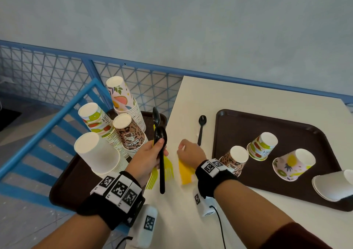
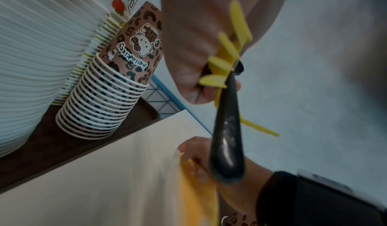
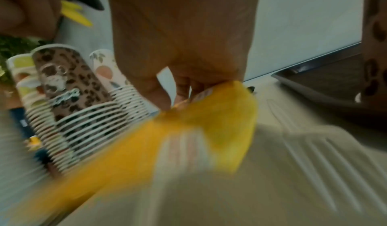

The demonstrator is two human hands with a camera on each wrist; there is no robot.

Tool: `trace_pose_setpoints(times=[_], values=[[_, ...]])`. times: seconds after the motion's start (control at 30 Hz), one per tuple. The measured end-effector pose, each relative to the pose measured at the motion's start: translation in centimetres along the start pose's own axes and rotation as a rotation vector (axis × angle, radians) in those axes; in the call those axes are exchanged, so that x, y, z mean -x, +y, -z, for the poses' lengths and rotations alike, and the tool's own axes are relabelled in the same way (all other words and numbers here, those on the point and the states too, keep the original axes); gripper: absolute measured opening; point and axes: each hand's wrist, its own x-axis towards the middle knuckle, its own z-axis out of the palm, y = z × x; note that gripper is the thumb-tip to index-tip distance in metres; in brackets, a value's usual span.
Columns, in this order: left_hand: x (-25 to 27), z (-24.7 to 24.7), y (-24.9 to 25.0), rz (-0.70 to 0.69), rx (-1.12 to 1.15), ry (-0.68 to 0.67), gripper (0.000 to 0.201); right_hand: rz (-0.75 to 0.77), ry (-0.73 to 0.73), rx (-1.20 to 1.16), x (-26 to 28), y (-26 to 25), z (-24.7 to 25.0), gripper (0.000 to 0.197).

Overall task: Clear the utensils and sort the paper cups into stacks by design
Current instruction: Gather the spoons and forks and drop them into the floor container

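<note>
Item: my left hand (image 1: 148, 156) grips black spoons (image 1: 160, 139) and yellow forks (image 1: 168, 167); right hand (image 1: 190, 151) pinches a yellow packet (image 1: 185, 171); one spoon (image 1: 201, 129) at 12 o'clock on counter (image 1: 248, 99).

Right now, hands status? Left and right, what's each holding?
Left hand: closed around a bundle of black spoons and yellow forks.
Right hand: pinching a yellow packet on the table.

- spoon (image 1: 201, 128): black
- forks (image 1: 168, 167): yellow
- trays (image 1: 236, 132): dark brown
- cups: leopard (image 1: 234, 161), fruit print (image 1: 262, 146), pink floral (image 1: 293, 164), plain white (image 1: 333, 186)
- table (image 1: 248, 99): cream
</note>
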Motion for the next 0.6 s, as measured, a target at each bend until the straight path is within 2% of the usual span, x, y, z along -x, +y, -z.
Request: trace_pose_setpoints(times=[0.1,0.2,0.27,0.37,0.43,0.5,0.6], values=[[-0.1,-0.1,0.0,0.010,0.005,-0.015,0.027,-0.144,0.212,-0.123,-1.4,0.1,2.3,0.030],[-0.1,-0.2,0.2,0.013,-0.004,-0.039,0.027,-0.323,0.221,-0.164,-3.2,0.5,2.7,0.051],[0.1,-0.1,0.2,0.015,-0.015,-0.047,0.027,-0.392,0.192,-0.103,-4.0,0.8,2.1,0.055],[0.3,0.3,0.1,0.021,-0.028,-0.045,0.027,-0.393,0.218,-0.096,-4.1,1.0,1.0,0.045],[0.5,0.6,-0.1,0.021,-0.034,-0.035,0.027,-0.448,0.192,-0.197,-3.8,0.6,0.9,0.036],[0.7,1.0,-0.3,0.023,-0.031,-0.023,0.027,-0.421,0.175,-0.067,-3.4,0.5,1.1,0.033],[1.1,1.4,-0.6,0.030,-0.027,-0.018,0.026,-0.415,0.163,-0.028,-3.4,0.7,0.8,0.031]])
